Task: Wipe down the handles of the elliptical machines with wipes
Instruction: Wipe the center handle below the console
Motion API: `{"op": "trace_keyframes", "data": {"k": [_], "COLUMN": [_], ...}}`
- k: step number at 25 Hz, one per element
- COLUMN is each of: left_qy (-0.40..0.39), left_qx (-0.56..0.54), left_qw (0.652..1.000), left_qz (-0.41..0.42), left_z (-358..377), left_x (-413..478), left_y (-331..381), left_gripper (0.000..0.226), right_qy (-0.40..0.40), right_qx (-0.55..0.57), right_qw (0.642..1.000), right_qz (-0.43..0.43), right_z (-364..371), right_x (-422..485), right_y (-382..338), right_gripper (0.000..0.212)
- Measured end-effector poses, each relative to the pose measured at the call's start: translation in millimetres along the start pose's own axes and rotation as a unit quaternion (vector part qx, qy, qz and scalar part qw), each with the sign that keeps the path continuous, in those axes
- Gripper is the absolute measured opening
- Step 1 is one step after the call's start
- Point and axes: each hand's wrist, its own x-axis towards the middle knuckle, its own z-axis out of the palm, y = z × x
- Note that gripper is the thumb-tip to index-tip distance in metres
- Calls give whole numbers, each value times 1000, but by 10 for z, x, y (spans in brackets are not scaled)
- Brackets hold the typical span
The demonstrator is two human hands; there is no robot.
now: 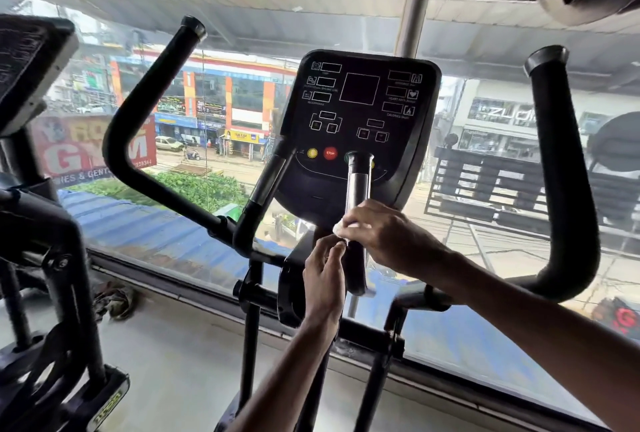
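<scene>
I look down from the head camera at a black elliptical machine point(301, 293) that stands in front of a big glass window point(166, 224).

The small white wipe point(341, 228) is on the short upright handle with the shiny silver strip point(358, 186). This handle is just below the black screen panel point(360, 113). The right hand point(388, 234) is wrapped round this handle. Its fingers are curled and they hold the wipe tight against the bar, right under the silver strip. Only a little of the wipe peeks out at the left side of the hand.

The left hand point(323, 276) is just below the right hand and in front of the lower part of the same handle. Its fingers are curled and its tips touch the bottom edge of the wipe. I cannot tell if it pinches the wipe or only touches it.

A second short black handle point(270, 182) leans up to the left of the screen panel. A long bent black handle point(145, 141) rises on the far left side, and another long black handle point(561, 189) rises on the right. No hand is on these three.

The screen panel has a round yellow button point(312, 153) and a round red button point(330, 153) side by side. Another dark machine point(41, 258) stands at the left. A crumpled cloth point(114, 300) lies on the grey floor point(180, 362) near the window.
</scene>
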Motion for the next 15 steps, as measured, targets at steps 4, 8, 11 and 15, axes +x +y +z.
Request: {"op": "trace_keyframes", "data": {"k": [4,8,11,15], "left_qy": [0,-6,2,13], "left_qx": [-19,-40,-49,-52], "left_qw": [1000,999,999,998], "left_qz": [-12,-15,-18,-24], "left_z": [0,-3,-13,-41], "left_x": [-7,-38,-56,-95], "left_y": [-15,-67,-82,-122], "left_gripper": [25,24,25,25], "right_qy": [-3,-15,-54,-124], "right_qx": [-41,-92,-117,-132], "right_qw": [999,995,991,983], "right_qz": [25,30,28,24], "right_z": [-81,-160,-202,-251], "right_x": [317,663,803,937], "right_y": [219,494,627,626], "right_gripper": [27,17,19,18]}}
